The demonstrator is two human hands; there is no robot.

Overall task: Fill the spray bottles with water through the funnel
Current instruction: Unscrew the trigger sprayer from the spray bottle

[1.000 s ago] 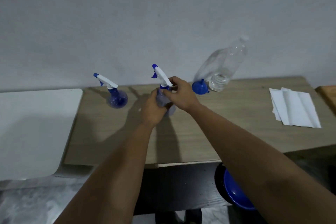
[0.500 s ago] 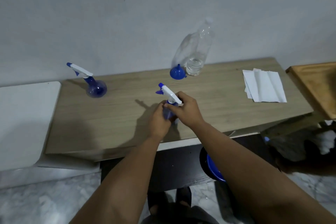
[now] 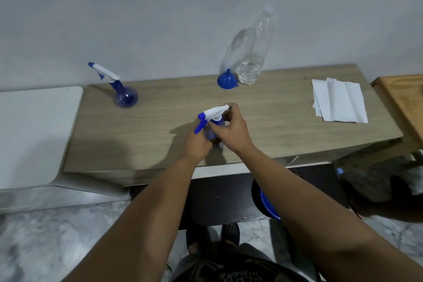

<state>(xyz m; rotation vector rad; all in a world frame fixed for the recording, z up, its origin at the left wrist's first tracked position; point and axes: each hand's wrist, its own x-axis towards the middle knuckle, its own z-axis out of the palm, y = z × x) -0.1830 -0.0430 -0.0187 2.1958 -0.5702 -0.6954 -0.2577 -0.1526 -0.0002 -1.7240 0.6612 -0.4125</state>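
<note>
A small blue spray bottle (image 3: 211,131) with a white trigger head stands near the middle of the wooden table (image 3: 274,107). My left hand (image 3: 196,144) wraps its round body from below. My right hand (image 3: 231,131) grips the neck just under the white head, which points left. A second blue spray bottle (image 3: 124,96) stands alone at the back left. A blue funnel (image 3: 226,80) lies mouth-down at the back, beside a clear plastic water bottle (image 3: 253,64) with a little water in its bottom.
White paper towels (image 3: 338,101) lie at the table's right. A brown wooden surface (image 3: 402,98) adjoins on the right, a white surface (image 3: 34,126) on the left. A blue basin (image 3: 269,204) sits on the floor under the table edge.
The held spray bottle has come from the back of the table toward the front edge. Its white head has turned round under my right hand and now points left.
</note>
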